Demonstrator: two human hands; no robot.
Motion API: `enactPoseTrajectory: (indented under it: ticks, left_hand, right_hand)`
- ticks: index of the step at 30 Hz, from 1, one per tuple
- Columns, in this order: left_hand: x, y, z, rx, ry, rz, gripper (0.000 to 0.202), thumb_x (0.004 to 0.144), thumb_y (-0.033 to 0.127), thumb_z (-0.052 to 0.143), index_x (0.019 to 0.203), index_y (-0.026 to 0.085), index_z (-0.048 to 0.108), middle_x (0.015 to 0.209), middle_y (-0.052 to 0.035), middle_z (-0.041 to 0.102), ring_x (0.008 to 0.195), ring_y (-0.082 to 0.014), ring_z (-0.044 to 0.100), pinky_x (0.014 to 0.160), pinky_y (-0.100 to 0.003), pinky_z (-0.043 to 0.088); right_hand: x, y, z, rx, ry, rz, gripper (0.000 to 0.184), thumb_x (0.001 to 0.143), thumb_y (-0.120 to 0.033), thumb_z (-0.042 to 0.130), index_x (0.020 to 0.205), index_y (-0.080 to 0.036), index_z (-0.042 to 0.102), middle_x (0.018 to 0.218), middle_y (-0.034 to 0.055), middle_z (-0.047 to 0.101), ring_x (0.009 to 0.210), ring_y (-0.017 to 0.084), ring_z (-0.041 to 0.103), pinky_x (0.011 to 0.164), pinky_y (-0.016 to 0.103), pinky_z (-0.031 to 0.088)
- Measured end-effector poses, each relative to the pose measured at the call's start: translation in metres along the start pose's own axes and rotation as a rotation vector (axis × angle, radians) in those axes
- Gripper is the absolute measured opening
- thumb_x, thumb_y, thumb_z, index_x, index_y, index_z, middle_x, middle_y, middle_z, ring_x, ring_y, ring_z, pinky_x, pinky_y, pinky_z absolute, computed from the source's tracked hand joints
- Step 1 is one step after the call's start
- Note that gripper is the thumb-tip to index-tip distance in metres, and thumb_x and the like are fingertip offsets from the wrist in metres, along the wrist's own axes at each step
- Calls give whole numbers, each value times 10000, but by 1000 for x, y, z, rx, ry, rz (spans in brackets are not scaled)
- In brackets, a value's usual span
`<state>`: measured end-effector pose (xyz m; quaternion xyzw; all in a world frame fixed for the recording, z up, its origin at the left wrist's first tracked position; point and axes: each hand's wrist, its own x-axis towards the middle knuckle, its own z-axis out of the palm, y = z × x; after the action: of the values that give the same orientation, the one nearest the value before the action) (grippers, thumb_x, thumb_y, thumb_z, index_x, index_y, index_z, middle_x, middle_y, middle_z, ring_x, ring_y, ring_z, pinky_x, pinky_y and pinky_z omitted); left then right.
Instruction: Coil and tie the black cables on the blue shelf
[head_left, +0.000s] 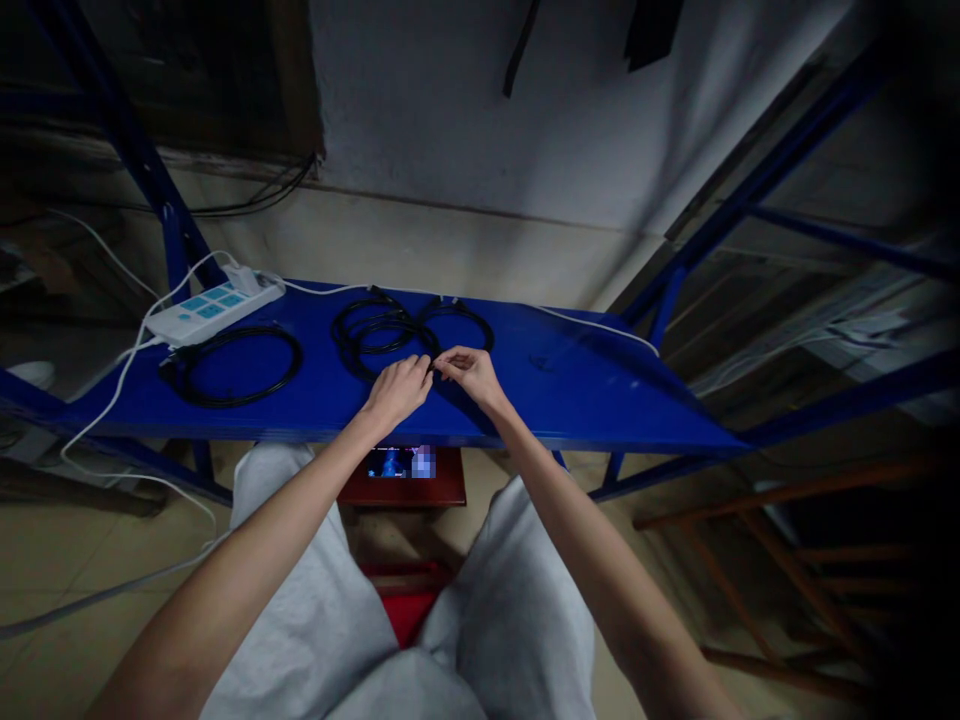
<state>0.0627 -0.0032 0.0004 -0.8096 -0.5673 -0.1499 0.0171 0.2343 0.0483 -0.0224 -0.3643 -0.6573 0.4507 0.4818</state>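
Note:
My left hand point(399, 388) is closed around a black cable point(375, 330) that lies in loose loops on the blue shelf point(570, 395). Close beside it, fingertips almost touching, my right hand point(471, 372) pinches at the same spot, where a short dark bit of the cable shows between the hands. What exactly the right fingertips grip is too small to make out. Another black loop point(491, 335) of cable lies just behind my right hand. Farther left rests a separate coiled black cable point(241, 400).
A white power strip point(214, 312) with blue sockets sits at the shelf's left end, its white cord point(112, 395) hanging down. Blue uprights point(671, 300) stand at both sides. Below the shelf, a lit phone screen point(390, 463) lies on a reddish-brown stool point(450, 488). Wooden slats point(720, 570) stand right.

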Motion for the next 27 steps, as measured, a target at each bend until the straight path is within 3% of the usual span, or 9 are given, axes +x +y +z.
enactPoseTrajectory:
  ticks: [7,13,22,27]
  left_hand:
    - [-1,-1,-3,-30,-14,20,255,1027,286,410,1172,167,584,1080,-128,685,933,-238,683,813,-308,506]
    - [1,-1,-3,-32,2,39,268,1046,266,372,1094,157,612,1035,-113,679,924,-207,680,829,-285,503]
    - [4,-8,0,-115,-31,34,231,1036,197,386,1089,148,605,1054,-117,659,945,-217,666,836,-302,499]
    - [6,-11,3,-174,-23,25,218,1026,242,442,997,170,646,1001,-91,647,881,-195,658,793,-286,501]
  right_hand:
    - [0,-3,2,46,-3,35,416,661,-534,845,803,-168,706,766,41,704,579,126,591,588,269,503]
    - [-1,-10,-1,58,16,53,396,676,-512,840,827,-166,718,810,51,727,643,131,605,602,251,486]
    - [1,-5,-1,27,-110,10,345,712,-504,837,816,-187,749,861,53,722,804,187,648,779,327,522]
    - [1,-7,-3,-33,-137,8,340,730,-503,836,822,-190,740,788,26,677,710,156,587,673,289,474]
